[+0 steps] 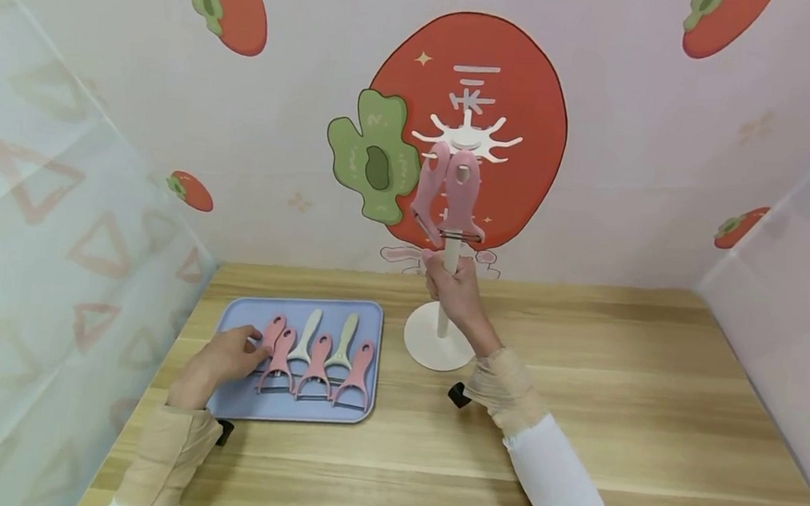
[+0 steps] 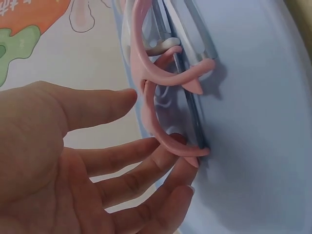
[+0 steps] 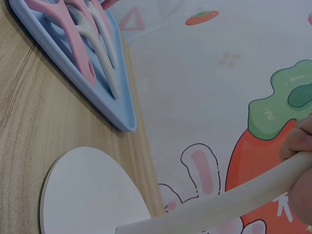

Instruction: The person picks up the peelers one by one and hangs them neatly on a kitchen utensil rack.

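Note:
At the blue tray's left end, my left hand (image 1: 231, 353) reaches to the leftmost pink peeler (image 1: 273, 331). In the left wrist view its fingertips touch this pink peeler's (image 2: 155, 124) curved frame from below, while the thumb stays apart. Several more pink peelers (image 1: 359, 365), a white peeler (image 1: 309, 335) and a pale green peeler (image 1: 346, 342) lie on the tray. My right hand (image 1: 461, 294) grips the pole of a white hanging stand (image 1: 444, 333). From the stand's hooks hang two pink peelers, a front one (image 1: 462, 190) and a left one (image 1: 428, 187).
The blue tray (image 1: 290, 412) lies on the left of the wooden table (image 1: 613, 432). The stand's round white base (image 1: 422, 347) is right of the tray. Printed walls (image 1: 301, 115) close in the back and sides. White hook arms (image 1: 505, 141) spread out at the stand's top.

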The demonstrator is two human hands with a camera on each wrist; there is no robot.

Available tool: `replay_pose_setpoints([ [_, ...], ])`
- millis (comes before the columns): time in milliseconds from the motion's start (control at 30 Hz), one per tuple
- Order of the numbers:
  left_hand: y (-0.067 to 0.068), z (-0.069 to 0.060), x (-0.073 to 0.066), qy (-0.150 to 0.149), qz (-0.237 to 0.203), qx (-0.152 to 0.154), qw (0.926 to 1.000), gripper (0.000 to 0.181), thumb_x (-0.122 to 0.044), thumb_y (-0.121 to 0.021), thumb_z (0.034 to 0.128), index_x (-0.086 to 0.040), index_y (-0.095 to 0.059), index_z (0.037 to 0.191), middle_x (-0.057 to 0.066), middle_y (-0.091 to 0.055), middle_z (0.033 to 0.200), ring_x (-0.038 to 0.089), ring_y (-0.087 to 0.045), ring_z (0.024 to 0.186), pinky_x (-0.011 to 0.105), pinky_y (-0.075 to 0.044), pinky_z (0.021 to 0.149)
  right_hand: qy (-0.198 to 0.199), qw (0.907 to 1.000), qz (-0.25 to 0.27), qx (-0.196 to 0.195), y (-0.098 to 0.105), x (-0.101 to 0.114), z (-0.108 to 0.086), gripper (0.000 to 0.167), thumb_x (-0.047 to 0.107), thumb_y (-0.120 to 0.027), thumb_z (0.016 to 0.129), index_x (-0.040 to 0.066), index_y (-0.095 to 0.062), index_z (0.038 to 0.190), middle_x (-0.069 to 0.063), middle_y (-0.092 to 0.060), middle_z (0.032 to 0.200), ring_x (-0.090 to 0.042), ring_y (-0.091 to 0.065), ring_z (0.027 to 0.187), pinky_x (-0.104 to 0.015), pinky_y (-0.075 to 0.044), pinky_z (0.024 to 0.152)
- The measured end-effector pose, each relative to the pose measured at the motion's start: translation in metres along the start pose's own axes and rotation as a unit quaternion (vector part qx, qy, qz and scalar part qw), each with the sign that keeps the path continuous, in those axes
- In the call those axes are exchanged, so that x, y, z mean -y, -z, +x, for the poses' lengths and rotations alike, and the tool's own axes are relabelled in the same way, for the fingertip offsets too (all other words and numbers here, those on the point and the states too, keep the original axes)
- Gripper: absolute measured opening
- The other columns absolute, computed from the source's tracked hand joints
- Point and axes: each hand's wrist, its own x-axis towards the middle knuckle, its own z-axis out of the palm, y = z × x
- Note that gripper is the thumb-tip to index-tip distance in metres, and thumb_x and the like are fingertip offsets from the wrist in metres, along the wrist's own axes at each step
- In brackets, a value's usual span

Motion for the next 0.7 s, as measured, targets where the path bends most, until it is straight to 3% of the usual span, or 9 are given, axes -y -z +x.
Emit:
replay_pose_setpoints([
  [467, -0.004, 0.0074, 0.0024, 0.006, 0.004, -0.008, 0.9999, 0.043, -0.025, -0.062, 0.106, 0.011, -0.06, 0.13, 0.031, -0.069, 0.124, 0.045, -0.067, 0.114, 0.059, -0.056, 0.093, -0.016, 0.9999, 0.001, 0.002, -0.0017, -0.0025, -0.001, 0.053, 0.018, -0.055, 0.111, -0.001, -0.042, 0.062, 0.008, -0.037, 0.048, -0.008, -0.032, 0.043, -0.021, -0.024, 0.042],
  [700, -0.0026, 0.0085, 0.0006, 0.013, -0.002, -0.014, 0.9998, 0.049, -0.028, -0.064, 0.1053, 0.013, -0.058, 0.132, 0.033, -0.068, 0.125, 0.044, -0.069, 0.111, 0.058, -0.057, 0.091, -0.015, 0.9999, -0.003, 0.002, 0.0004, -0.0005, 0.0011, 0.053, 0.014, -0.053, 0.111, -0.005, -0.041, 0.063, 0.008, -0.037, 0.048, -0.008, -0.033, 0.043, -0.021, -0.024, 0.043],
])
